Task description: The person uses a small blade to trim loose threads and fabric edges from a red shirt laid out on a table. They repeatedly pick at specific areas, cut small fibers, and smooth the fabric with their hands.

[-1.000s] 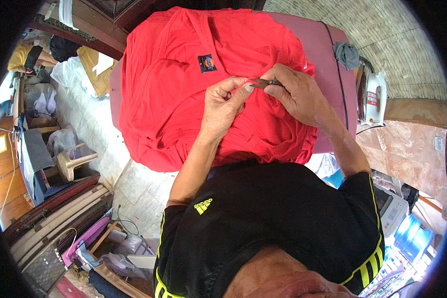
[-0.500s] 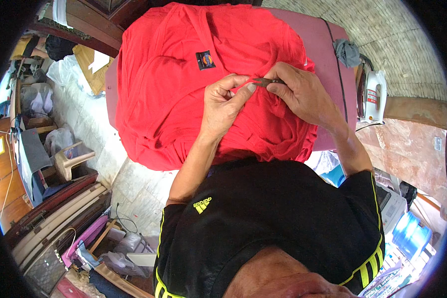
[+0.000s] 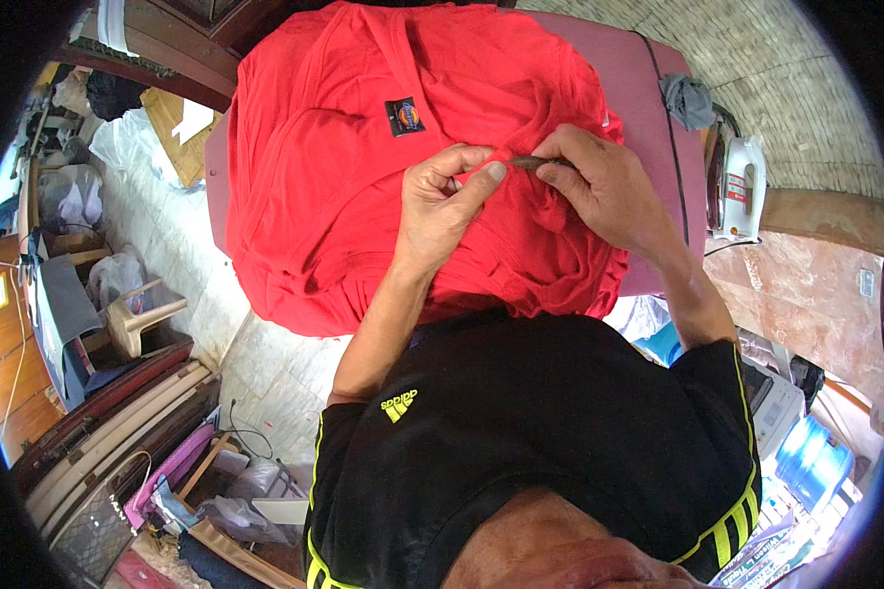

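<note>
A red garment [image 3: 314, 196] lies heaped in loose folds in front of me, with a small dark label [image 3: 404, 116] facing up. My left hand [image 3: 434, 206] pinches a bit of its red fabric between thumb and forefinger. In my right hand [image 3: 611, 191] is a pair of small dark metal thread snips [image 3: 526, 162], held between thumb and fingers. The snips' blades look closed together, and their tip points left, close to my left fingertips. Whether a thread lies at the tip is too small to see.
The garment rests on a mauve padded board [image 3: 658, 157] crossed by a black cord. A grey cloth [image 3: 688, 102] and a white iron [image 3: 745, 187] are at the right. A wooden stool [image 3: 142, 319], plastic bags and stacked boards stand at the left, a blue water bottle [image 3: 813, 458] at lower right.
The snips' blades, apart before, now look closed together, and their tip has drawn slightly right from my left fingertips. My left hand has barely moved.
</note>
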Demonstrator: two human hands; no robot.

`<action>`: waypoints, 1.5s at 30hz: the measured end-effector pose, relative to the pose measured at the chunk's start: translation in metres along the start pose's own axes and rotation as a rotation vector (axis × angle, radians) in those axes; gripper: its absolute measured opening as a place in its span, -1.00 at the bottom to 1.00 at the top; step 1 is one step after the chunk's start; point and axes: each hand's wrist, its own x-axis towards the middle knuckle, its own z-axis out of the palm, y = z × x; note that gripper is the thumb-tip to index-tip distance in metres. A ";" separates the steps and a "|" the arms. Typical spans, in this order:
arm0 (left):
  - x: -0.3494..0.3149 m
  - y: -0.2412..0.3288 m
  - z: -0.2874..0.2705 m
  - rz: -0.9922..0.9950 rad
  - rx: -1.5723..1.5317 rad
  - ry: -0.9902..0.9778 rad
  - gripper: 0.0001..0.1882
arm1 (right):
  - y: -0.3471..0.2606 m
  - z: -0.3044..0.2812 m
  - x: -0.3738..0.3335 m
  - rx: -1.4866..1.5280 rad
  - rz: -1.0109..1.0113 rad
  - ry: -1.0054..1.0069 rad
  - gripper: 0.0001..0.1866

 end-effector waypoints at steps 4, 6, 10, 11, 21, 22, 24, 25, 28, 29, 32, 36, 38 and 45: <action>0.000 0.003 0.000 -0.029 -0.078 -0.005 -0.87 | 0.003 -0.002 -0.001 0.016 0.024 0.012 -0.79; 0.000 0.003 0.001 -0.047 -0.069 0.003 -0.86 | 0.002 -0.002 0.001 0.012 0.026 0.005 -0.79; 0.000 0.006 0.000 -0.063 -0.062 -0.011 -0.86 | 0.001 0.001 0.008 0.034 0.018 -0.005 -0.79; 0.000 0.005 0.000 -0.028 -0.024 -0.023 -0.87 | 0.002 0.003 0.009 0.028 -0.002 0.007 -0.79; -0.001 -0.003 0.004 0.136 0.165 0.023 -0.85 | 0.000 0.003 0.007 -0.053 -0.009 0.004 -0.80; -0.001 -0.004 0.005 0.141 0.166 0.031 -0.84 | 0.000 0.003 0.007 -0.047 -0.022 0.014 -0.80; -0.001 -0.007 0.005 0.168 0.174 0.033 -0.85 | -0.004 0.003 0.007 -0.123 -0.040 0.022 -0.80; 0.000 -0.007 0.006 0.182 0.178 0.034 -0.85 | -0.006 0.003 0.007 -0.161 -0.048 0.027 -0.80; -0.003 -0.005 0.009 0.188 0.217 0.071 -0.87 | -0.009 0.001 0.004 -0.334 -0.030 -0.013 -0.81; -0.004 -0.004 0.010 0.204 0.261 0.085 -0.86 | -0.009 -0.001 0.004 -0.313 -0.021 -0.009 -0.81; -0.005 -0.004 0.012 0.256 0.345 0.127 -0.84 | -0.008 -0.005 0.004 -0.264 -0.019 0.004 -0.82; -0.004 -0.018 0.017 0.375 0.318 0.177 -0.82 | -0.015 -0.004 0.006 -0.325 -0.063 -0.013 -0.83; -0.003 -0.024 0.017 0.478 0.347 0.174 -0.81 | -0.018 -0.004 0.007 -0.397 -0.086 -0.039 -0.82; -0.009 -0.009 0.015 0.229 0.143 0.117 -0.83 | 0.005 -0.018 0.006 -0.036 -0.008 0.000 -0.81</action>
